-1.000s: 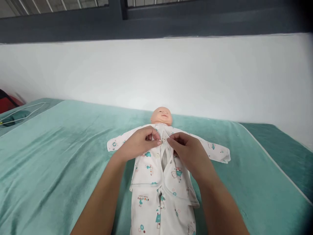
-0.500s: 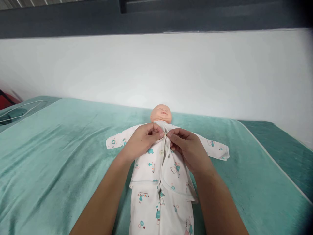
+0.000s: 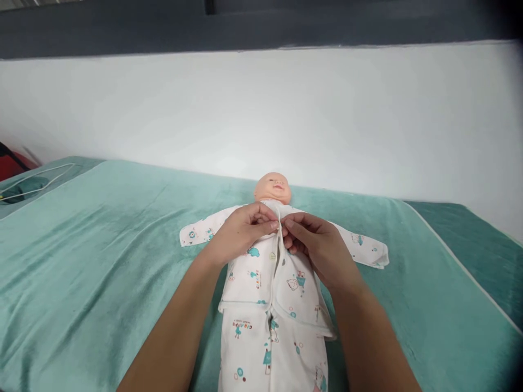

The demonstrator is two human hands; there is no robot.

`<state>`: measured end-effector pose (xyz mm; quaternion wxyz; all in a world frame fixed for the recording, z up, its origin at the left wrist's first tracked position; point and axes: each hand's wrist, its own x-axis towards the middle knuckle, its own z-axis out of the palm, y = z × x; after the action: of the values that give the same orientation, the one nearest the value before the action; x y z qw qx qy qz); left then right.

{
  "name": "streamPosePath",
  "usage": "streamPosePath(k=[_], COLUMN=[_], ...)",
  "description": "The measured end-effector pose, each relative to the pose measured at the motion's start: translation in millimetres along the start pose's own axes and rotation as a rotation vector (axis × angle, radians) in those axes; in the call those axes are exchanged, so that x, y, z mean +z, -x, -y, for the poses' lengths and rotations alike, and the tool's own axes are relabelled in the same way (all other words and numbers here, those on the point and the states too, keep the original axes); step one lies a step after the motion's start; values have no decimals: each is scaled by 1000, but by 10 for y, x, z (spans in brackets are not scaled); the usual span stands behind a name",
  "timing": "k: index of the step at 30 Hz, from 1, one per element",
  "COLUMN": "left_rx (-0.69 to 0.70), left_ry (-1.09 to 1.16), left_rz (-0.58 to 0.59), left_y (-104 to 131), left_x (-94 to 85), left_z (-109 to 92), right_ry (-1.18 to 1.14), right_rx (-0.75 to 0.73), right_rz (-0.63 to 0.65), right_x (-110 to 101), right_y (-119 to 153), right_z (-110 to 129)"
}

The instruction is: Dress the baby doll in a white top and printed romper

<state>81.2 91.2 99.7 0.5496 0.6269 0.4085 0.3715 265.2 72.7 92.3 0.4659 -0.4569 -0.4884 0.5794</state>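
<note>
A baby doll (image 3: 273, 188) lies on its back with its arms spread, dressed in a white printed jacket (image 3: 253, 277) and matching trousers (image 3: 249, 354). At the chest, my left hand (image 3: 247, 228) pinches the left front edge of the jacket between thumb and fingers. My right hand (image 3: 312, 239) grips the facing edge, its fingertips almost touching those of the left. Whatever lies right between the fingertips is mostly hidden. Below them a pale button (image 3: 272, 256) shows on the left front edge, and the two fronts part slightly down to the hem.
A green blanket (image 3: 102, 261) with soft wrinkles covers the surface under the doll. Behind it rises a white wall (image 3: 261, 114) with a dark band (image 3: 122, 32) above. At the far left are a white cord (image 3: 44, 182) and a red object (image 3: 14, 166).
The whole view has shifted slightly. My hands stay at the jacket's chest, and the right fingertips have moved a little at the edge, with the thumb drawn back slightly.
</note>
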Motion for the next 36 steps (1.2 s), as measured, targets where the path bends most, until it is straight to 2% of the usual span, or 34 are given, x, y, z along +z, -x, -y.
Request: streamPosePath(k=[5,10,21,30,36], left_rx=[64,113,115,77,41], left_ry=[23,-38,-34,-36,-7], left_rz=[32,-14,-16,23,44], left_y=[2,-28,-17,-10,-7], left_x=[10,70,71,37,-4], left_z=[12,62,48,6,-1], right_ry=[29,56,67,290,282], right_rx=[-1,-27,-43,13,26], right_rz=[19,76,72,78,85], right_x=[0,12,33,11,28], right_y=[6,21,17,55,58], right_z=[25,46,50,87,94])
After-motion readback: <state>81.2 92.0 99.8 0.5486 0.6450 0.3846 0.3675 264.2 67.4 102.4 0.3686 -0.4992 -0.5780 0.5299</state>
